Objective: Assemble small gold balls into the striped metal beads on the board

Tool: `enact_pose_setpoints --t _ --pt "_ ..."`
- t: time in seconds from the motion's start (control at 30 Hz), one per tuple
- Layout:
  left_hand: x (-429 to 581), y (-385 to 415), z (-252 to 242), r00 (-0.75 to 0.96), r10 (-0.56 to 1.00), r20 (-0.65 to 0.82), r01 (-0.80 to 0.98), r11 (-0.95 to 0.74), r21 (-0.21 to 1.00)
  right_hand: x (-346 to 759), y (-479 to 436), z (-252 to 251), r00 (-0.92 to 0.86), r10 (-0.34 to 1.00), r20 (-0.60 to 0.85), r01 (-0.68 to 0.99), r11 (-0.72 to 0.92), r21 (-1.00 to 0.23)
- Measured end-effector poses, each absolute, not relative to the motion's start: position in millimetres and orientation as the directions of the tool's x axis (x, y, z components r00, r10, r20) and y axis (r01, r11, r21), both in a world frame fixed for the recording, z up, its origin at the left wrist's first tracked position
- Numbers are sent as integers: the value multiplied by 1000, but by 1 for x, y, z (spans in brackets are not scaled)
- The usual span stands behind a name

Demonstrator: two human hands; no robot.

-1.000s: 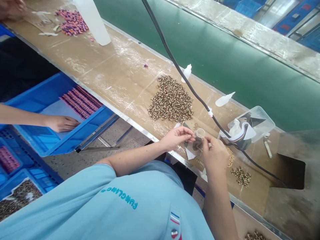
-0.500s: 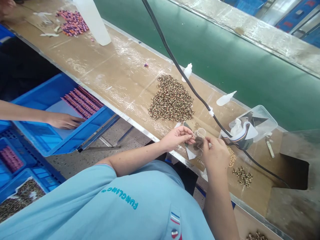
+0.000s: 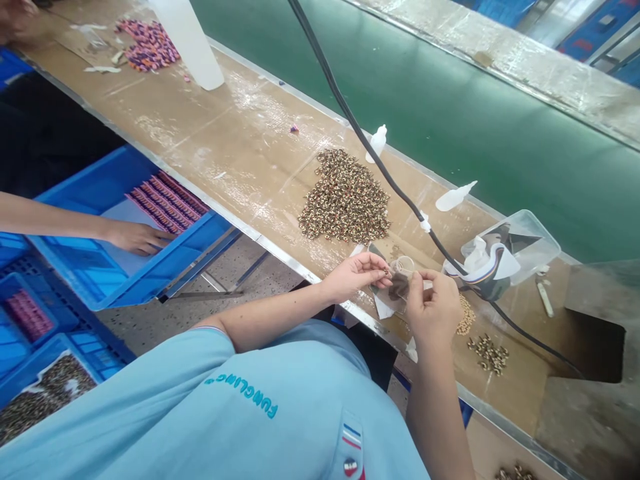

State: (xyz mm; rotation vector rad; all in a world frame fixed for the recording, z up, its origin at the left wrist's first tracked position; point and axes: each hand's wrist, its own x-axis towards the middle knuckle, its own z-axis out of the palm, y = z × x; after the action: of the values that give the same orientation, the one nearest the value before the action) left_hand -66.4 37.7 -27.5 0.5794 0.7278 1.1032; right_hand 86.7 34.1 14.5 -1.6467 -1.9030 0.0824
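Note:
My left hand is pinched on a tiny brown-and-gold ring at its fingertips. My right hand is closed in a pinch just to the right, fingertips almost meeting the left; what it holds is too small to name. Between and under the hands sit a small clear cup and a dark patch on a white scrap. A big heap of the same small rings lies beyond the hands on the brown bench. A smaller cluster of rings lies right of my right hand.
A black cable crosses the bench to a clear plastic tub. Two small white dropper bottles lie by the green conveyor belt. Another person's hand rests in a blue crate of pink strips at left.
My hands stay together at the cup; the right fingers have shifted slightly. The other person's hand has slid a little to the right in the blue crate.

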Motion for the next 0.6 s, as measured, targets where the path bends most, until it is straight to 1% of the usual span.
enact_pose_setpoints --t 0.07,0.13,0.23,0.43,0.6 --pt "-66 38 -27 267 936 -229 -580 346 738 89 31 16 25 907 421 868 189 -459" --pt "-67 37 -27 266 937 -226 -578 343 741 91 26 17 88 904 418 842 156 -516" --pt "-67 37 -28 266 939 -220 -577 337 744 91 20 21 118 911 396 797 150 -584" --pt "-67 37 -29 270 942 -199 -577 324 750 86 16 23 39 924 380 784 208 -585" --pt "-67 37 -29 276 937 -214 -560 338 756 84 17 22 29 929 370 783 209 -586"
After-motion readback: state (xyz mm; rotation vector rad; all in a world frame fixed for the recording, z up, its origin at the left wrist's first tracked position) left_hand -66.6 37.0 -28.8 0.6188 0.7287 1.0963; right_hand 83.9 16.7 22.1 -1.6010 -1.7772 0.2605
